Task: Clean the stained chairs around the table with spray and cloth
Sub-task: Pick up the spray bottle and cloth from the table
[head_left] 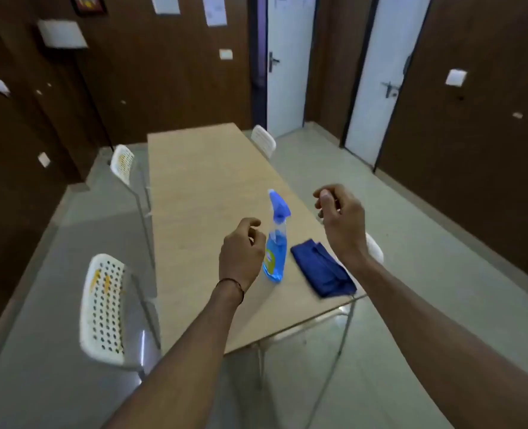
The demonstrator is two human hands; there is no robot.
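Observation:
A blue spray bottle (275,243) stands upright on the light wooden table (201,193) near its close end. A folded dark blue cloth (323,267) lies just right of it, by the table's corner. My left hand (241,252) hovers just left of the bottle, fingers curled, holding nothing. My right hand (340,218) is raised above the cloth with fingers loosely curled and empty. A white perforated chair (105,308) with yellow-orange stains stands at the near left. A second stained white chair (122,164) stands further back on the left.
A third white chair (264,140) stands at the far right of the table, and part of another (374,247) shows behind my right forearm. Brown panelled walls and two white doors (287,72) close the room. Grey floor runs along both sides of the table.

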